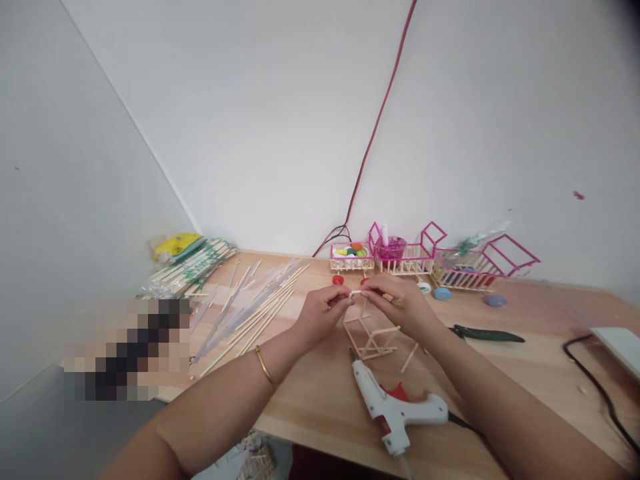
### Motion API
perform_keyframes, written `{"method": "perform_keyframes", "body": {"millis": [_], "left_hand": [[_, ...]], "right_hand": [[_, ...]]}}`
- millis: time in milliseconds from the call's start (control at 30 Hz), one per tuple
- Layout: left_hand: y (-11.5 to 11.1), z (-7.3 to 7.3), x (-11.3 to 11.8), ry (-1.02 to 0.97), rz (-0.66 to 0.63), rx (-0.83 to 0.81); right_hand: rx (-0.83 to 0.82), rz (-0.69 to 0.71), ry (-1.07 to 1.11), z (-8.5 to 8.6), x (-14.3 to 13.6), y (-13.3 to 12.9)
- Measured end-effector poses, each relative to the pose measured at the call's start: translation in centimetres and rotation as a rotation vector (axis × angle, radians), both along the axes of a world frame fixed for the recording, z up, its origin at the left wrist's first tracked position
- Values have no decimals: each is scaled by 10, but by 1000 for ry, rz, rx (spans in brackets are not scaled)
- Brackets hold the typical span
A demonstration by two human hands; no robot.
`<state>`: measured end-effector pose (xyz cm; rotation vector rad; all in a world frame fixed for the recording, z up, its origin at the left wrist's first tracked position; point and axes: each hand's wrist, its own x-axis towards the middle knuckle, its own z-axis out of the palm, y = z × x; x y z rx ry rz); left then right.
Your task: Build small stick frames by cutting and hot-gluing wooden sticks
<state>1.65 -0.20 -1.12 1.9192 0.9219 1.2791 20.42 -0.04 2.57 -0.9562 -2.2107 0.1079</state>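
My left hand [327, 308] and my right hand [393, 301] meet over the middle of the table, fingertips pinched on a short wooden stick piece [355, 292] between them. Just below them stands a small frame of glued wooden sticks [370, 341], partly hidden by my right hand. Nearer to me lies a white hot glue gun [395, 407] with a red trigger, its nozzle pointing toward the frame. A loose short stick [409, 359] rests on the table to the right of the frame.
Long sticks [265, 313] and clear glue sticks [220, 327] spread across the left, with bundled sticks [200, 267] behind. Along the wall stand stick carts with pink rails [407, 257] and bottle-cap wheels [442, 294]. A dark green-handled tool [490, 334] lies right; a black cable [597, 380] curves beyond.
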Motion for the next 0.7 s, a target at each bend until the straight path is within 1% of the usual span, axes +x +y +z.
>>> {"method": "perform_keyframes", "body": {"millis": [133, 267, 533, 700], "left_hand": [[2, -2, -1, -17, -10, -33], [2, -3, 0, -42, -3, -41], [1, 1, 0, -32, 17, -48], [1, 2, 0, -51, 0, -73]], "right_hand": [[21, 24, -3, 0, 1, 1], [26, 18, -3, -1, 1, 2], [26, 17, 13, -1, -1, 1], [-10, 13, 42, -3, -1, 2]]}}
